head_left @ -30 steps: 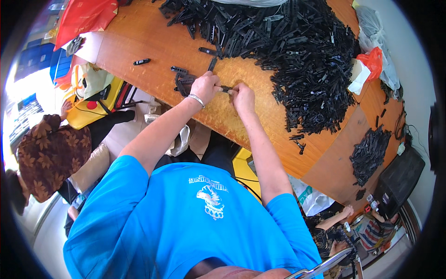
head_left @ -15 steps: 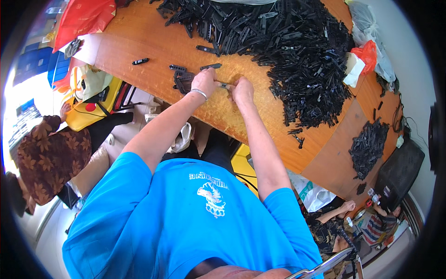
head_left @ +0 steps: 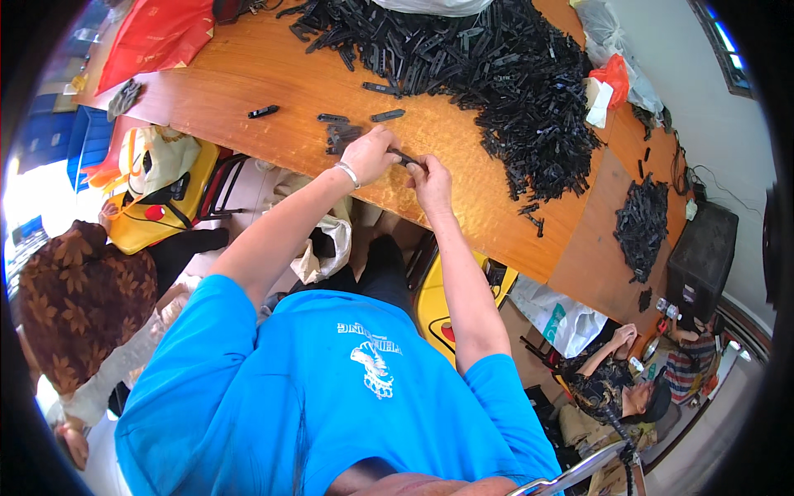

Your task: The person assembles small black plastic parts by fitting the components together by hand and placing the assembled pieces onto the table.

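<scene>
Over the wooden table's near edge, my left hand (head_left: 370, 155) and my right hand (head_left: 431, 183) hold a slim black plastic piece (head_left: 403, 157) between their fingertips. Both hands are pinched closed on it, one at either end, and the piece slants down toward the right. Fingers cover its ends, so its full shape is hidden. Just beyond my left hand lies a small group of black pieces (head_left: 342, 135), partly covered by the hand. A single black piece (head_left: 387, 115) rests above my left fingertips, apart from them.
A large heap of black plastic pieces (head_left: 529, 99) spreads across the far table (head_left: 223, 91). A smaller heap (head_left: 643, 227) lies at the right. A red bag (head_left: 157, 41) is at the far left. People sit at both sides; a yellow chair (head_left: 438, 306) stands below the near edge.
Both hands have come a little nearer to me, the right one more. The held piece now slants and shows a dark side. My head's view has shifted slightly.
</scene>
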`<state>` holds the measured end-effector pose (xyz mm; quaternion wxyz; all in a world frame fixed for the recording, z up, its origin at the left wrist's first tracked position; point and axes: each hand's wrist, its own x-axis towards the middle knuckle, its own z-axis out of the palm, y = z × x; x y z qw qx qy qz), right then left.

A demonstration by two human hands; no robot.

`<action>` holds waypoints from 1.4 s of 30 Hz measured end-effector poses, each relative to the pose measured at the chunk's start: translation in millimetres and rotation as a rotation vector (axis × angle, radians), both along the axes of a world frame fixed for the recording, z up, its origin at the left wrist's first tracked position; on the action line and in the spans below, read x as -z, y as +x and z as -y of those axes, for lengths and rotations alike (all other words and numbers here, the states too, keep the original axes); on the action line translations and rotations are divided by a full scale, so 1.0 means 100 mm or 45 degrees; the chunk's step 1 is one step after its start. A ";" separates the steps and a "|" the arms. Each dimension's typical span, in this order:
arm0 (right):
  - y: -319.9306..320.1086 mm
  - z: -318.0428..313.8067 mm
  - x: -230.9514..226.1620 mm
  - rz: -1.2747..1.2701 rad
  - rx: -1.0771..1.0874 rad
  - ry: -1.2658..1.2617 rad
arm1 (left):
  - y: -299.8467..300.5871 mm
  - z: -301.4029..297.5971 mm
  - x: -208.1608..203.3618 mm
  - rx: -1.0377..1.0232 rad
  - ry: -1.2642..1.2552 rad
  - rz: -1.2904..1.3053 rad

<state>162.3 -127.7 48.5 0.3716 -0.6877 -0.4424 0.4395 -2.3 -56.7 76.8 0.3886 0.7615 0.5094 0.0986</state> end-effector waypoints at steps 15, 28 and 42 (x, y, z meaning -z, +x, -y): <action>-0.67 0.52 -0.16 -0.088 -0.272 -0.197 | -0.90 0.49 -0.08 -0.027 0.128 0.044; -0.71 0.01 -0.04 0.700 -0.347 -0.023 | -1.17 -0.30 0.66 -0.187 0.447 0.143; -1.55 1.31 0.89 0.587 -0.508 -0.358 | -2.23 2.12 1.55 -1.359 0.223 -0.403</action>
